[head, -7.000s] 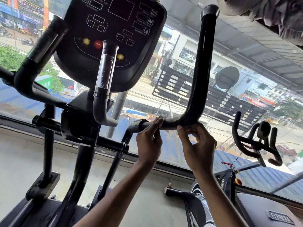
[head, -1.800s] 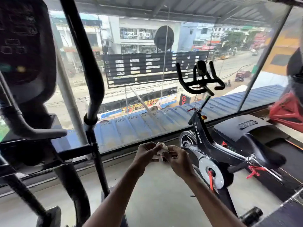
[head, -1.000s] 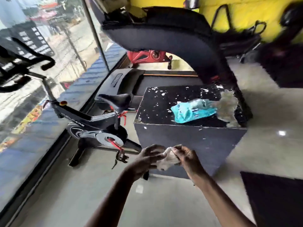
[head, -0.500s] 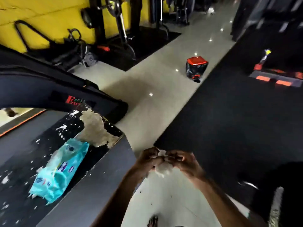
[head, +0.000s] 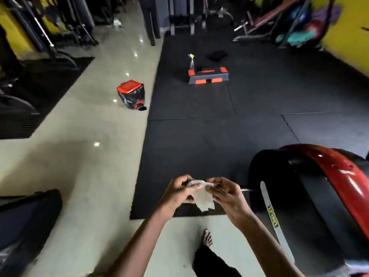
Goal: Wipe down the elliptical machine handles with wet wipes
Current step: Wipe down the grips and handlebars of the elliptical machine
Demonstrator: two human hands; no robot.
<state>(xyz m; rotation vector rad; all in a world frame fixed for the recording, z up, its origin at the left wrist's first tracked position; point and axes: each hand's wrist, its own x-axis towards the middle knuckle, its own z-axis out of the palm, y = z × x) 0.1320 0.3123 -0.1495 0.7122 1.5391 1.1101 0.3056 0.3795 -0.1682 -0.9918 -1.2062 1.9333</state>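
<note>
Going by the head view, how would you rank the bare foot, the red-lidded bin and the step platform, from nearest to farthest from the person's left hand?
From the left hand, which pinches the wipe:
1. Bare foot, on the floor just below.
2. Red-lidded bin, farther off on the pale floor, to the left.
3. Step platform, farthest, on the black mat ahead.

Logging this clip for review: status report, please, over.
Left grip and right grip both pinch the crumpled wipe. Elliptical handles out of view. Red-lidded bin ahead on the tile floor.
</note>
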